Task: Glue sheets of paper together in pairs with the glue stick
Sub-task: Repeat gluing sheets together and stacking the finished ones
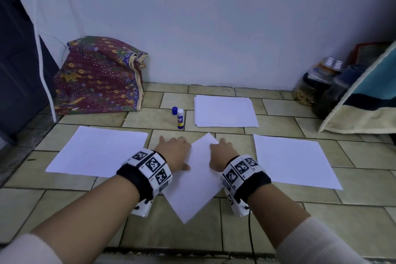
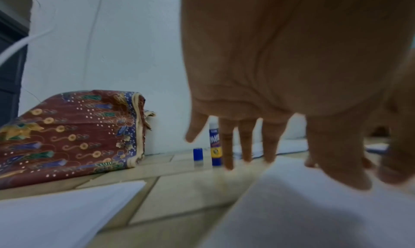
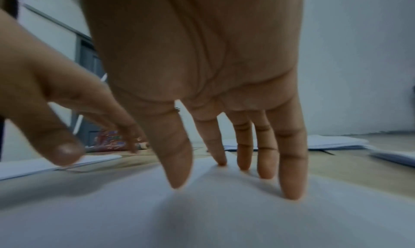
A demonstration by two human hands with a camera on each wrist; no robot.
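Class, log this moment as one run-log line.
left hand: open on skewed sheet | right hand: open on it | glue stick: uncapped, upright

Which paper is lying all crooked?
The middle sheet under both hands: it sits turned like a diamond. The left sheet, right sheet and stack lie straight.

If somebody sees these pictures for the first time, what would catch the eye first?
Probably the two hands, left hand and right hand, pressing a skewed white sheet on the tiled floor. Next, the colourful patterned cloth bundle by the wall, far left, and the uncapped glue stick standing behind the hands.
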